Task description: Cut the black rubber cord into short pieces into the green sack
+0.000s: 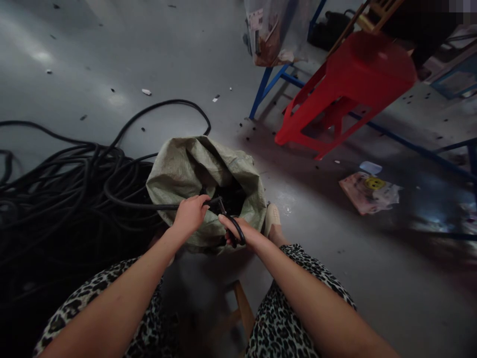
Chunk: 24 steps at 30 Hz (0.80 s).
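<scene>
Over an open woven sack [175, 164], my left hand [190, 213] is closed round a thick black cable [137, 205], near the cable's end. My right hand [235, 229] grips a pair of scissors [238, 231] with black handles. Their blades point up and meet the cable end just right of my left fingers; whether they have cut into it I cannot tell. Dark pieces lie inside the sack, too shadowed to make out. The cable runs left from my hand into a large tangled heap of black cable [74, 174].
A red plastic stool [357, 84] lies tilted at the upper right, beside a blue metal frame [261, 92] and a hanging clear plastic bag [276, 35]. A printed packet [367, 194] and small scraps are on the grey floor. A wooden stool [244, 308] shows between my legs.
</scene>
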Each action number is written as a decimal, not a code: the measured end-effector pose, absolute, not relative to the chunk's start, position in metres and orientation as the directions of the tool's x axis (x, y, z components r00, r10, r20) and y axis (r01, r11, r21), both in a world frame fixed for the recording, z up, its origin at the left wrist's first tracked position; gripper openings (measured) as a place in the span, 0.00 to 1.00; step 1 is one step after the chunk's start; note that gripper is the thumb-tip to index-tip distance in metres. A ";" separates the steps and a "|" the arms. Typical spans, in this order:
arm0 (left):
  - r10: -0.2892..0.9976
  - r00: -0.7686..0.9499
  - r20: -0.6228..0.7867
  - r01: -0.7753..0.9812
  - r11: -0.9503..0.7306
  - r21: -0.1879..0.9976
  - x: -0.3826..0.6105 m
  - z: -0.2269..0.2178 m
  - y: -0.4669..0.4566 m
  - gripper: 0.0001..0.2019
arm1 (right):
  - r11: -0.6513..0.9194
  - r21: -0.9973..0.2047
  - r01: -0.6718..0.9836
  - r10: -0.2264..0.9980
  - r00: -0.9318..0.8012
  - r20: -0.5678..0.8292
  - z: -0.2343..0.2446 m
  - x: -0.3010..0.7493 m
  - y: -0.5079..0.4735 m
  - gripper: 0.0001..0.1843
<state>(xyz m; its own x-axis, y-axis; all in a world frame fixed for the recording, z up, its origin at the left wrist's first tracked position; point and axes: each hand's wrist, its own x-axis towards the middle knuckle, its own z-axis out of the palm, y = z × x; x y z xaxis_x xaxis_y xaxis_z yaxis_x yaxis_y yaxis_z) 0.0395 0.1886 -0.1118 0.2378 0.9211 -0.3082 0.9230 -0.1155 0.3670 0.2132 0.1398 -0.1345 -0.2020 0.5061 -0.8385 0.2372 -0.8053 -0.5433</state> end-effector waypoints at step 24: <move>0.897 0.288 -0.336 0.904 -0.138 0.406 0.037 -0.110 0.185 0.15 | -0.766 -0.596 0.241 0.546 -0.244 -0.801 -0.134 0.207 0.143 0.27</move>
